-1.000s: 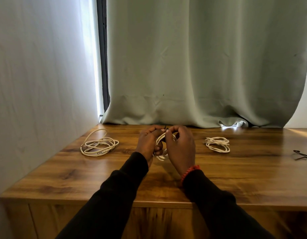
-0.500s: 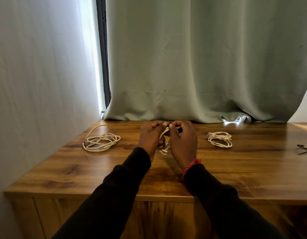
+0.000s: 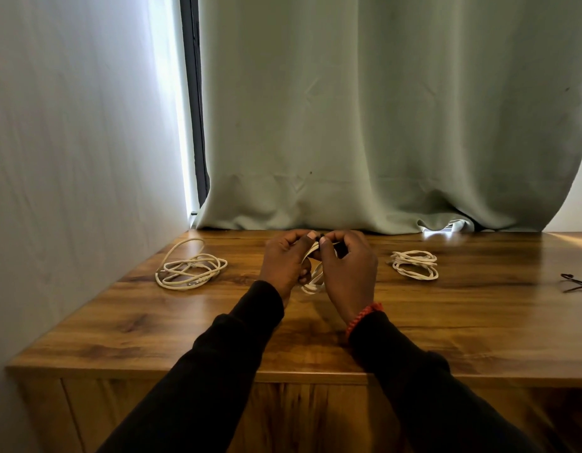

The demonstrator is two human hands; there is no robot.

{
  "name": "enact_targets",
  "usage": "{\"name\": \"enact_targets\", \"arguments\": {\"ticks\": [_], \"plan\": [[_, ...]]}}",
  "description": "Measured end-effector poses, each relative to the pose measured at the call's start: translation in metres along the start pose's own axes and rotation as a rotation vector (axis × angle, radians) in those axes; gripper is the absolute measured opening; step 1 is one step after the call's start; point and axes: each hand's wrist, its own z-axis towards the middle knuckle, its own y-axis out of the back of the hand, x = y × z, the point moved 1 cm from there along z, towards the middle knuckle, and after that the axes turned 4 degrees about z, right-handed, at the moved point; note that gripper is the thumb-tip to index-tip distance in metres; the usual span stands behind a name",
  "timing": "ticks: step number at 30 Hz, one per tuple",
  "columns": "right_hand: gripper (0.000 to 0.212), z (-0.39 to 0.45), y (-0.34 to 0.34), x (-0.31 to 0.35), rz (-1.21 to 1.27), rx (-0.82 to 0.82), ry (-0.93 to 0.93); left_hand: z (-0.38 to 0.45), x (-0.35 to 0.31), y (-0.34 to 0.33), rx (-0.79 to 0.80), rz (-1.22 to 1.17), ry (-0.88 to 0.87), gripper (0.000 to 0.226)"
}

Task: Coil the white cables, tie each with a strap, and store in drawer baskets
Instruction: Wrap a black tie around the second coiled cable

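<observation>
Glossy wooden cabinet top [image 3: 413,335] — pale green curtain [image 3: 381,125] behind, wall [image 3: 70,158] left.

I take this for a room in a home: a pale green curtain [image 3: 381,125] fills the upper right of the frame, and a wooden cabinet top [image 3: 152,322] spans the bottom beside a plain white wall [image 3: 70,142] at left.
</observation>
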Motion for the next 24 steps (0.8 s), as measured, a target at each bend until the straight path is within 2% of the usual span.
{"name": "enact_targets", "arguments": {"ticks": [7,13,24], "plan": [[0.006,0.0,-0.0013,-0.001,0.001,0.0,0.022,0.0006,0.001,0.001,-0.004,0.008,-0.02,0.021],[0.007,0.0005,-0.0021,-0.0052,0.045,-0.036,-0.042,-0.0011,0.0012,0.0004,0.027,0.024,-0.022,0.023],[0.007,-0.0014,-0.0001,-0.0026,-0.033,0.004,0.07,0.0002,0.0004,0.0027,0.037,0.042,-0.057,0.023]]}}
